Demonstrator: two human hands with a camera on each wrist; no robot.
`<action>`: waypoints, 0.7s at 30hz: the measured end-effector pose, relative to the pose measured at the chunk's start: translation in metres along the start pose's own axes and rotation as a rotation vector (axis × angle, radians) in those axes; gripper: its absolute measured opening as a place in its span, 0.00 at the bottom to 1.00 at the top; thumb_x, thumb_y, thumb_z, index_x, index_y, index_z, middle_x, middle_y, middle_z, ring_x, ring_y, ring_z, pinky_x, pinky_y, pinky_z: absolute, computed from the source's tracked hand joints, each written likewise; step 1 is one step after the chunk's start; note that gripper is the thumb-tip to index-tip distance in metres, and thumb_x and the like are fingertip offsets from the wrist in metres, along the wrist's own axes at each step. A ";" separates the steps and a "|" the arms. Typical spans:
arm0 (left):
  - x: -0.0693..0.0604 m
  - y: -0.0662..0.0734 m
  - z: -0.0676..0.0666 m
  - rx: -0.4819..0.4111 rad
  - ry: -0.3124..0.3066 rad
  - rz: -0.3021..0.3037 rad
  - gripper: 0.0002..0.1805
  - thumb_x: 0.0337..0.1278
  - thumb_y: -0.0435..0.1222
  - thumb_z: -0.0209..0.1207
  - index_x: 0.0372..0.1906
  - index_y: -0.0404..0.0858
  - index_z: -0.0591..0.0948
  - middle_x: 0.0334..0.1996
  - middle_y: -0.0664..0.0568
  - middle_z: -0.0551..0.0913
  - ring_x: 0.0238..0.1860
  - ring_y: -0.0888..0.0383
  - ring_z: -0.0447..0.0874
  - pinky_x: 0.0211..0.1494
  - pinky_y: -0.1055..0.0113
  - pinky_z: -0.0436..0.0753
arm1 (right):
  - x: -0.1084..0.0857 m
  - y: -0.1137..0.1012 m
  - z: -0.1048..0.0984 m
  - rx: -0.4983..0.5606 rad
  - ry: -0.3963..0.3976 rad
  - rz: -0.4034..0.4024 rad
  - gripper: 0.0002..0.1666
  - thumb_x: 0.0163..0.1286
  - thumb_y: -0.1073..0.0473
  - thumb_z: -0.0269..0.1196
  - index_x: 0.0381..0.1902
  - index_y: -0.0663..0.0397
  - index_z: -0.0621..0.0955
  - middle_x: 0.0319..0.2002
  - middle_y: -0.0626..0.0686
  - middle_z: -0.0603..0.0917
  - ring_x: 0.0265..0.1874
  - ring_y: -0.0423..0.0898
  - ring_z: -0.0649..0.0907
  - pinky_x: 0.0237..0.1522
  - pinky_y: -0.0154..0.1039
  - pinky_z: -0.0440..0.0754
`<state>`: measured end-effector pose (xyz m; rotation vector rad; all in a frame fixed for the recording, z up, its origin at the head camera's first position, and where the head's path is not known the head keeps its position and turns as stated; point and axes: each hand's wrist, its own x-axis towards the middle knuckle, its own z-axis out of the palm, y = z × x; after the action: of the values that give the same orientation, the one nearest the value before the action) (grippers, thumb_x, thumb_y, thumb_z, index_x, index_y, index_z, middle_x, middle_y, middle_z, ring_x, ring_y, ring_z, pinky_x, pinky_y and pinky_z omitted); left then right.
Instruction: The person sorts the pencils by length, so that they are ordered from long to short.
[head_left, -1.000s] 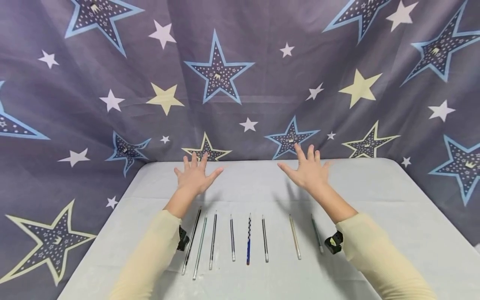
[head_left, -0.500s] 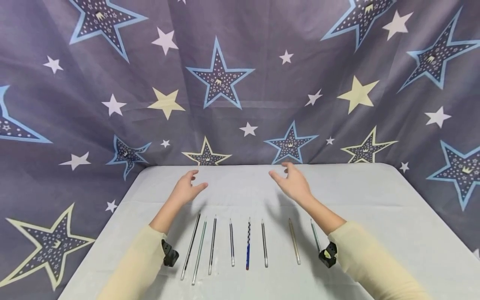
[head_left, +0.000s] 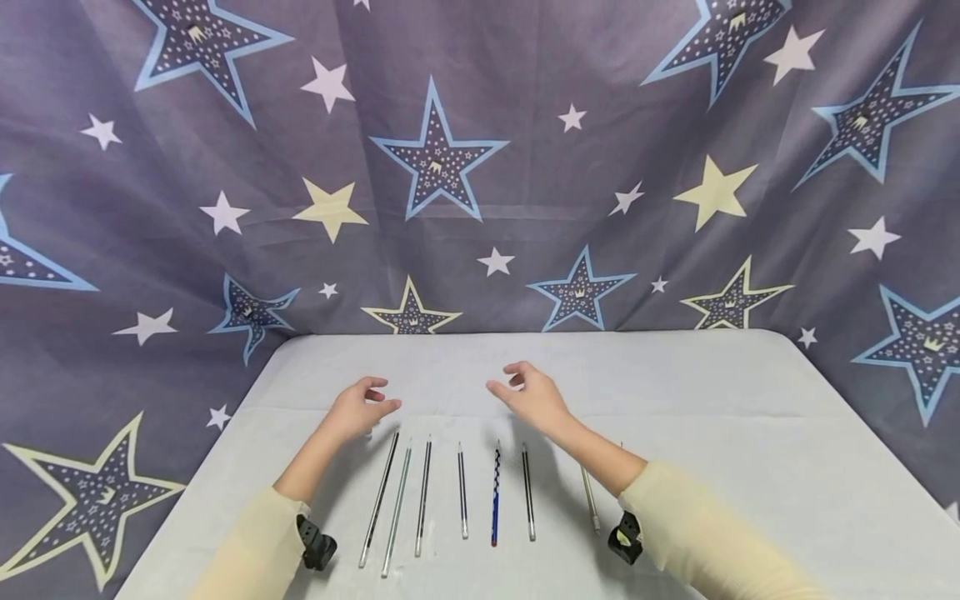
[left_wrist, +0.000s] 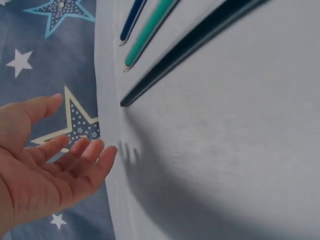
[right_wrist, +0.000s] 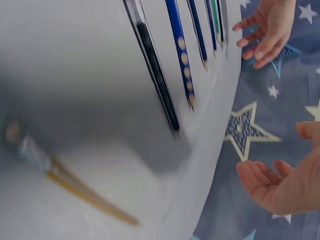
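The left grip (head_left: 358, 410) is hanging loosely spread above the desk (head_left: 720, 392), its thumb standing apart from softly bent fingers and nothing lying between them. The right grip (head_left: 536, 402) is holding nothing either; its thumb is pointing toward the left grip, and its fingers are curving a little, leaving a gap below them. Both grips are facing each other, well apart, touching neither pencil nor cloth. Behind them the forearms are slanting inward from the near side, the left one reaching forward and to the right, the right one crossing farther toward the middle.

Just on the near side of the left grip, a black pencil (head_left: 379, 500) is lying with its far end closest to the thumb; a green pencil (head_left: 397, 510) and a dark striped pencil (head_left: 423, 496) are lying to the right of it. Between the two grips, on their near side, a short navy pencil (head_left: 462, 492) is resting. Near the right grip, a blue pencil with pale spots (head_left: 496, 493) and a dark pencil with a light end (head_left: 528, 493) are pointing away from the person. Under the right forearm, a tan pencil (head_left: 590, 500) is showing only partly. Beyond both grips, a star-printed curtain (head_left: 525, 67) is hanging at the desk's far edge.
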<state>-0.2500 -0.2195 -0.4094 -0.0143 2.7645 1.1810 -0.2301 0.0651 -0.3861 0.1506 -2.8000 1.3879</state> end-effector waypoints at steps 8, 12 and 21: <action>-0.014 -0.008 0.006 -0.066 -0.041 -0.042 0.28 0.56 0.40 0.61 0.59 0.30 0.70 0.46 0.37 0.77 0.32 0.52 0.81 0.28 0.61 0.84 | -0.016 -0.009 0.034 0.022 -0.106 -0.037 0.26 0.63 0.46 0.61 0.52 0.57 0.76 0.45 0.58 0.82 0.44 0.52 0.81 0.43 0.43 0.81; -0.020 -0.009 0.007 -0.074 -0.049 -0.062 0.25 0.55 0.38 0.61 0.55 0.29 0.73 0.42 0.39 0.78 0.32 0.53 0.80 0.29 0.60 0.85 | -0.022 -0.012 0.050 0.014 -0.150 -0.058 0.25 0.63 0.46 0.61 0.52 0.57 0.77 0.43 0.57 0.82 0.41 0.50 0.81 0.40 0.41 0.81; -0.025 -0.016 0.013 -0.057 -0.051 -0.062 0.19 0.53 0.35 0.62 0.49 0.28 0.76 0.35 0.43 0.81 0.27 0.56 0.77 0.25 0.62 0.83 | -0.036 -0.022 0.080 0.048 -0.234 -0.070 0.24 0.62 0.47 0.62 0.50 0.56 0.78 0.37 0.50 0.81 0.31 0.42 0.77 0.30 0.34 0.76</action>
<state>-0.2229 -0.2223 -0.4265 -0.0744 2.6655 1.2266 -0.1898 -0.0092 -0.4189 0.4349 -2.9109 1.5138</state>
